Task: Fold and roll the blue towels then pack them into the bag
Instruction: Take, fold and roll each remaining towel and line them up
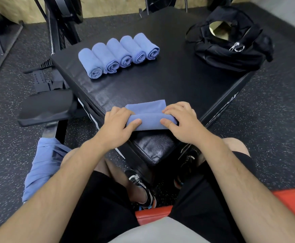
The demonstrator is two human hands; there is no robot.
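A folded blue towel (150,116) lies near the front corner of the black padded box (169,81), its near part rolled up and a flat strip still showing behind. My left hand (117,124) grips the roll's left end, thumb on top. My right hand (183,122) grips the right end the same way. Several rolled blue towels (118,55) lie side by side in a row at the box's far left. The black bag (231,46) sits open on the far right corner, its zipper pull facing me. More unrolled blue towels (41,169) hang in a heap beside my left knee.
A black padded bench (46,106) stands left of the box, with gym equipment frames behind it. I sit on a red seat (153,213), my shoes against the box. Speckled rubber floor surrounds everything.
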